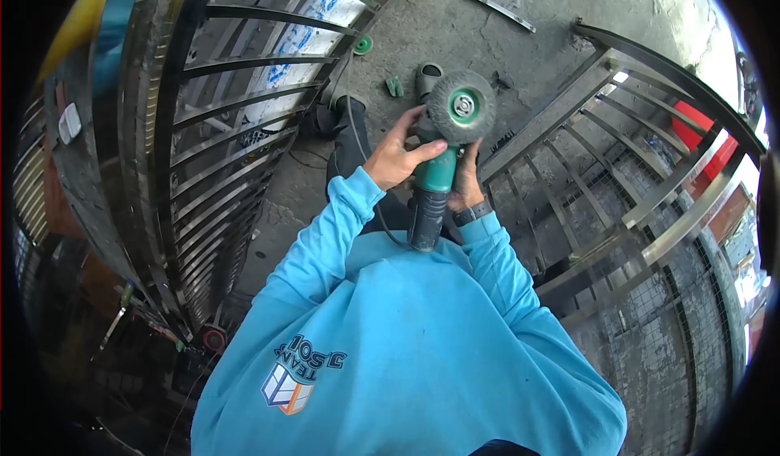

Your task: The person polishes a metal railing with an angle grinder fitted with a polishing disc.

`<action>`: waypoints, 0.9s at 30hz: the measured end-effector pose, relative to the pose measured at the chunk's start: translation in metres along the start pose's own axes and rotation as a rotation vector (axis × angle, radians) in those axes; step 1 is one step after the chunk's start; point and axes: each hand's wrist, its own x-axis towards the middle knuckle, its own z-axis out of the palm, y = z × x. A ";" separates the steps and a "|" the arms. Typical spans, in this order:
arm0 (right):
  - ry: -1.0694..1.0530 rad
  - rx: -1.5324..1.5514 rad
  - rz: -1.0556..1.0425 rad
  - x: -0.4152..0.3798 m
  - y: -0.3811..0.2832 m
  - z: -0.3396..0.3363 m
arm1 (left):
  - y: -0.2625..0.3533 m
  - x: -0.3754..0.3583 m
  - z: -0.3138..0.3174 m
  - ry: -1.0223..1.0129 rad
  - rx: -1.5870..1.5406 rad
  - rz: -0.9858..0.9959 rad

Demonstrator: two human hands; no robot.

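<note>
Upright against my lap stands an angle grinder point(439, 167) with a green body and a black rear handle. A round grey abrasive disc point(441, 108) with a green centre is fitted to its head and faces me. My left hand point(403, 151) grips the left side near the head, its thumb lying across the green body. On the right side, my right hand point(467, 175) is wrapped round the body, its fingers partly hidden behind the tool. A dark watch point(471, 213) sits on my right wrist.
Metal railings stand close on my left point(236, 66) and right point(561, 163). A flat metal bar point(499, 10), a green disc point(363, 45) and a small green block point(394, 87) lie on the concrete floor point(406, 17). A cable point(351, 78) hangs beside my left leg.
</note>
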 end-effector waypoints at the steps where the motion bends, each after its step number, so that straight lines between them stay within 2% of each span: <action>1: 0.125 -0.031 -0.075 0.007 0.006 -0.022 | -0.009 0.015 -0.012 0.031 0.462 0.042; 2: -0.019 -0.094 -0.016 0.005 0.001 -0.036 | -0.019 0.031 -0.025 0.057 0.923 0.077; 3: 0.037 -0.208 -0.035 0.009 -0.009 -0.044 | -0.025 0.045 -0.038 0.041 1.157 0.216; 4: 0.090 -0.323 -0.051 0.015 -0.018 -0.048 | -0.033 0.063 -0.055 0.049 1.145 0.196; 6: 0.296 -0.129 0.044 0.021 -0.023 -0.058 | -0.060 0.113 -0.093 -0.305 0.724 -0.086; 7: 0.330 -0.100 0.096 0.022 -0.024 -0.068 | -0.079 0.136 -0.107 -0.256 0.498 -0.305; 8: 0.341 -0.049 0.107 0.025 -0.018 -0.091 | -0.097 0.162 -0.124 -0.313 0.373 -0.371; 10: 0.390 0.055 0.166 0.024 -0.008 -0.123 | -0.161 0.210 -0.154 -0.002 0.302 -0.531; 11: 0.389 0.098 0.180 0.026 -0.007 -0.131 | -0.201 0.233 -0.173 0.001 0.293 -0.534; 13: 0.376 0.160 0.203 0.033 -0.013 -0.145 | -0.283 0.276 -0.212 0.393 0.514 -0.484; 14: 0.333 0.180 0.181 0.042 -0.022 -0.141 | -0.313 0.296 -0.230 0.388 0.502 -0.491; 16: 0.262 0.263 0.140 0.047 -0.030 -0.152 | -0.359 0.331 -0.256 0.456 0.761 -0.523; 17: 0.238 0.343 0.119 0.045 -0.034 -0.158 | -0.376 0.346 -0.260 0.448 0.752 -0.531; 19: 0.204 0.476 0.060 0.042 -0.039 -0.170 | -0.394 0.377 -0.270 0.625 0.880 -0.625; 22: -0.139 0.616 0.030 0.049 -0.047 -0.203 | -0.423 0.420 -0.287 0.679 0.864 -0.757; 23: -0.122 0.615 0.032 0.052 -0.047 -0.208 | -0.435 0.432 -0.291 0.745 0.863 -0.777; 24: -0.184 0.640 0.048 0.055 -0.049 -0.211 | -0.436 0.437 -0.289 0.737 0.855 -0.788; 25: -0.247 0.662 0.063 0.057 -0.053 -0.214 | -0.431 0.446 -0.286 0.829 0.809 -0.757; 27: -0.233 0.648 0.069 0.055 -0.055 -0.214 | -0.438 0.463 -0.289 0.934 0.744 -0.671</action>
